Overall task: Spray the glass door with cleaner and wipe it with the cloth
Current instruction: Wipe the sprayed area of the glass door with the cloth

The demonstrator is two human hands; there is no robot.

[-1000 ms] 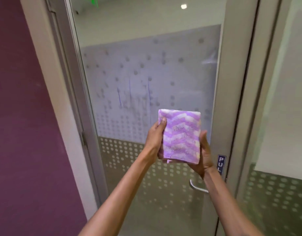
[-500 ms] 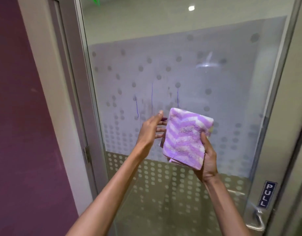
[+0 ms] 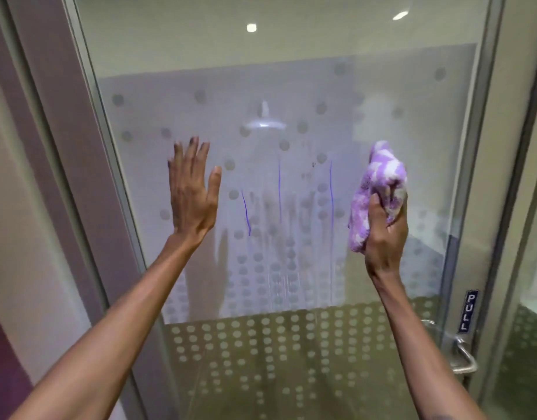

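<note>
Two bare arms reach up from the bottom of the view toward the glass door [image 3: 291, 95].

The right hand [image 3: 385, 234] is closed tight around the cloth [image 3: 374, 192]. The cloth is purple and white, bunched up into a lump, and it sticks up out of the top of the fist. It is right up at the glass, but I cannot tell if it is touching yet.

The left hand [image 3: 193, 192] holds nothing. It is open and flat, fingers up, at the left side of the glass. It looks like it is pressing on the door to keep it from swinging, but I cannot be sure it touches.

Between the two hands the glass is wet. Drips [image 3: 279, 268] run straight down, and three thin blue lines [image 3: 279, 189] run up and down too. This wet patch lies to the left of the cloth and a bit lower. So I think the right hand must go left and down to wipe it. The right hand is the one for the job, since it has the cloth. The lines are tall, so side-to-side wipes would cross them all.

No spray bottle shows.

Farther right, on the door edge, a small dark sign [image 3: 470, 310] says "PULL", read from top to bottom. A metal handle [image 3: 465, 356] sits just below it.
</note>
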